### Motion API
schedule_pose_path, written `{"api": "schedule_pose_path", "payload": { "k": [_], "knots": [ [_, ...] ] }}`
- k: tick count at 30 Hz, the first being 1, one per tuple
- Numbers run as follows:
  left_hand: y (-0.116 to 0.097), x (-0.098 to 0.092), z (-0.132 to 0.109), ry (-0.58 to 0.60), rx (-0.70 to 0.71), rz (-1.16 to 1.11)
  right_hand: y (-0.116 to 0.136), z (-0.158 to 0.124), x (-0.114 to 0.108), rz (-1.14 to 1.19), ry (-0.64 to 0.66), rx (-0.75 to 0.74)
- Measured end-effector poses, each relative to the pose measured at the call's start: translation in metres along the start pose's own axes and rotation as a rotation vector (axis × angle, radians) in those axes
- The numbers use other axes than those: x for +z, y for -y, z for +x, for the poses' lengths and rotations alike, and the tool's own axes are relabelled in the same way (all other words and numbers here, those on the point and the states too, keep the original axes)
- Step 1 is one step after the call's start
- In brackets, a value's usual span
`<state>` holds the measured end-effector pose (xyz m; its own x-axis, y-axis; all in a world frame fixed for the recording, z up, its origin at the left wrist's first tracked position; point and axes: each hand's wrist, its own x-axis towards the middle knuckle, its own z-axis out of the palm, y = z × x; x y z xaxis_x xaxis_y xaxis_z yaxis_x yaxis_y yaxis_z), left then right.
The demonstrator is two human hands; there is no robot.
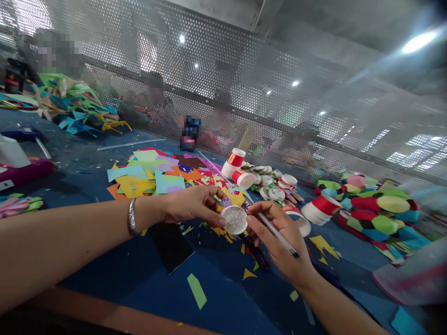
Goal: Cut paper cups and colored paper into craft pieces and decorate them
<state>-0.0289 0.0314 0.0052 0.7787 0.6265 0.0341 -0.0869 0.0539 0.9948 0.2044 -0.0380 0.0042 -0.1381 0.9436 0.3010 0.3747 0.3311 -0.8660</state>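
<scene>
Left hand (190,204) pinches a white disc (235,220); half-closed right hand (290,236) holds a pen (277,232).

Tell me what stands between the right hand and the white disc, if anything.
Nothing visible does. The right hand, holding the pen, is at one edge of the disc; the left hand grips the opposite side.

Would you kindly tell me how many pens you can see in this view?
1: the pen is in the right hand, beside the round white piece that the left hand holds. Others may be hidden under the coloured paper pieces.
</scene>
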Motion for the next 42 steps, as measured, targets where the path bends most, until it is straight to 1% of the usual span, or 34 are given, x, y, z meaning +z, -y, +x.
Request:
{"api": "schedule_pose_path", "payload": {
  "k": [7, 12, 15, 18, 21, 23, 26, 30, 34, 42],
  "knots": [
    [0.001, -0.006, 0.001, -0.019, -0.055, -0.127, 0.001, 0.0, 0.0, -0.01, -0.016, 0.0],
    [0.0, -0.01, 0.002, -0.046, -0.06, -0.113, 0.001, -0.001, 0.0, -0.04, -0.024, -0.001],
    [0.0, -0.013, 0.004, -0.057, -0.05, -0.11, 0.003, -0.004, 0.0, -0.092, -0.073, -0.026],
    [0.003, -0.019, 0.006, -0.082, -0.034, -0.13, 0.006, -0.007, 0.0, -0.08, -0.108, -0.092],
    [0.004, -0.024, 0.007, -0.11, -0.003, -0.135, 0.008, -0.012, 0.0, -0.064, -0.096, -0.172],
    [0.005, -0.026, 0.007, -0.132, 0.013, -0.123, 0.009, -0.014, 0.0, -0.083, -0.078, -0.196],
    [0.006, -0.028, 0.008, -0.162, 0.018, -0.114, 0.008, -0.016, 0.001, -0.118, -0.039, -0.195],
    [0.006, -0.026, 0.009, -0.172, 0.027, -0.121, 0.007, -0.016, 0.002, -0.124, 0.001, -0.181],
    [0.005, -0.025, 0.01, -0.177, 0.027, -0.113, 0.006, -0.015, 0.003, -0.127, 0.001, -0.205],
    [0.007, -0.026, 0.009, -0.147, 0.02, -0.082, 0.009, -0.015, 0.001, -0.286, -0.046, -0.231]
  ]
}}
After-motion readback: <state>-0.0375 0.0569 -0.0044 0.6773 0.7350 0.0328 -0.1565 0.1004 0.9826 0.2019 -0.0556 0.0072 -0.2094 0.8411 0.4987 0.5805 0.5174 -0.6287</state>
